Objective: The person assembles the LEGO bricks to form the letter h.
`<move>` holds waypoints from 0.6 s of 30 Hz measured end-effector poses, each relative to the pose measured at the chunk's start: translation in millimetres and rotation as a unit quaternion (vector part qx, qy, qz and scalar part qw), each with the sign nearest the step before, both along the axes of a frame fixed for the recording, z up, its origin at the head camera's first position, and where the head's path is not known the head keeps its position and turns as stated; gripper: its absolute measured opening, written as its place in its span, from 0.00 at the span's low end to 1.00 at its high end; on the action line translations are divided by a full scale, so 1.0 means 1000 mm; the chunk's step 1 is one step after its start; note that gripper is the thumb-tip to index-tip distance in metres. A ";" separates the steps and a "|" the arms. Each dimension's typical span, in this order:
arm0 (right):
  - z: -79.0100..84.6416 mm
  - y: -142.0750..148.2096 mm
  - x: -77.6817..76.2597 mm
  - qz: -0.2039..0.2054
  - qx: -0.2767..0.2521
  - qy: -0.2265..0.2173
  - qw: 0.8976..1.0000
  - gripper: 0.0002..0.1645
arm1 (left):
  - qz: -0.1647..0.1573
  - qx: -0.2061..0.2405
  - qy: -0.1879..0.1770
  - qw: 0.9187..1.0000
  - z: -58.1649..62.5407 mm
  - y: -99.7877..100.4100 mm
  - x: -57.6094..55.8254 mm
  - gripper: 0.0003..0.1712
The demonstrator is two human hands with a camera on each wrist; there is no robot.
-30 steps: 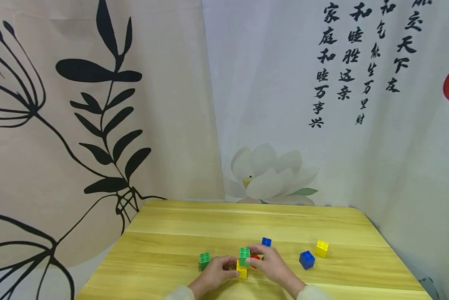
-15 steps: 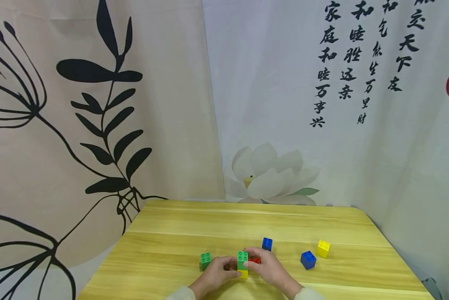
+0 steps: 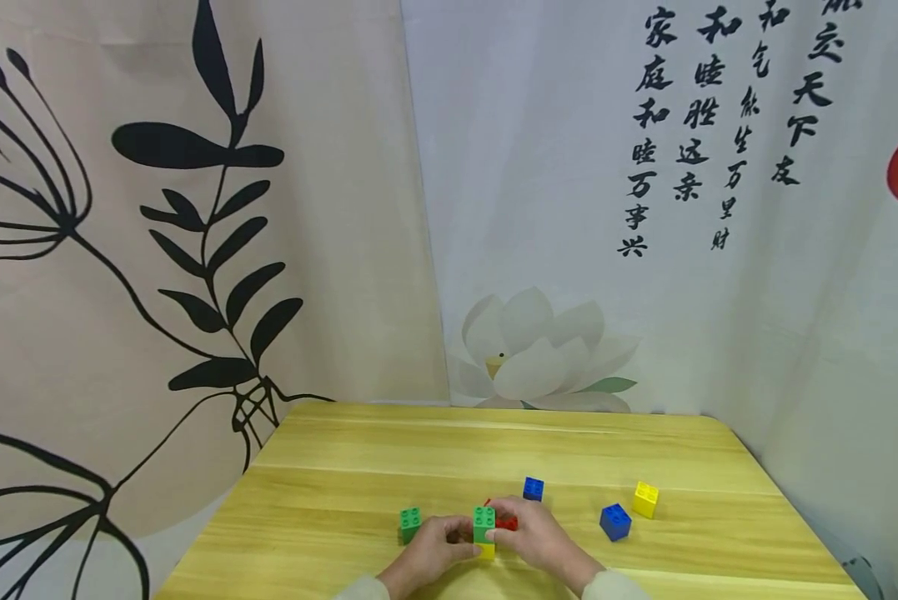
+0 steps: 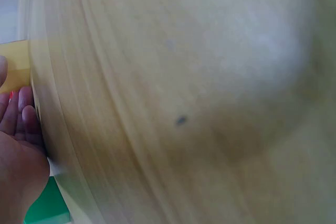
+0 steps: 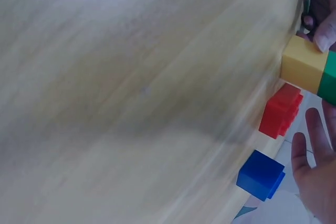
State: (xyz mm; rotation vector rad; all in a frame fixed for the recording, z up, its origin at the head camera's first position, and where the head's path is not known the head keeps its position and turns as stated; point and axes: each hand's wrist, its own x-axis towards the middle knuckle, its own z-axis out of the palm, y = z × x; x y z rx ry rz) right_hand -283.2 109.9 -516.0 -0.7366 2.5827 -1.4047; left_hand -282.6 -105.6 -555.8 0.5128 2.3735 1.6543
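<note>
In the head view my left hand [image 3: 437, 546] holds a yellow building block [image 3: 486, 551] upright on the table, thumb in front and fingers behind. A green building block [image 3: 484, 523] sits on top of it, studs up. My right hand [image 3: 534, 533] pinches the green block from the right between thumb and fingers. From the right wrist, the yellow block [image 5: 304, 64] and green block [image 5: 329, 80] meet face to face, with the left thumb [image 5: 328, 32] against the yellow one. A red block [image 3: 507, 523] lies just behind, partly hidden by the right hand.
Left of the hands stands another green block [image 3: 410, 525]. One blue block [image 3: 534, 489] is behind the right hand; a second blue block [image 3: 615, 522] and a yellow block [image 3: 645, 500] stand farther right. A printed curtain [image 3: 358, 250] hangs behind the wooden table [image 3: 328, 492].
My right hand has brought the green block down onto the yellow one, which now shows less beneath it. The left hand has stayed in place.
</note>
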 end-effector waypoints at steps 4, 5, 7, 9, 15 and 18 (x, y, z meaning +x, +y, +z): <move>-0.003 0.001 0.000 -0.004 -0.010 -0.007 1.000 0.21 | -0.002 0.002 0.000 1.000 0.000 0.001 0.000 0.13; -0.005 0.002 0.000 -0.006 -0.015 -0.009 1.000 0.21 | -0.001 0.002 -0.001 1.000 0.000 0.001 0.000 0.13; -0.007 0.002 0.001 -0.011 -0.026 -0.019 0.999 0.22 | -0.003 0.001 0.001 1.000 0.001 0.001 0.000 0.13; -0.008 0.002 0.001 -0.013 -0.037 -0.026 0.999 0.23 | -0.003 0.000 0.000 1.000 0.002 0.001 0.000 0.13; -0.010 -0.003 0.002 -0.009 -0.075 -0.038 0.996 0.24 | -0.003 -0.010 0.008 1.000 0.004 -0.002 0.000 0.12; -0.012 -0.006 0.002 -0.012 -0.084 -0.044 0.995 0.23 | 0.000 -0.007 0.003 1.000 0.004 -0.002 0.000 0.12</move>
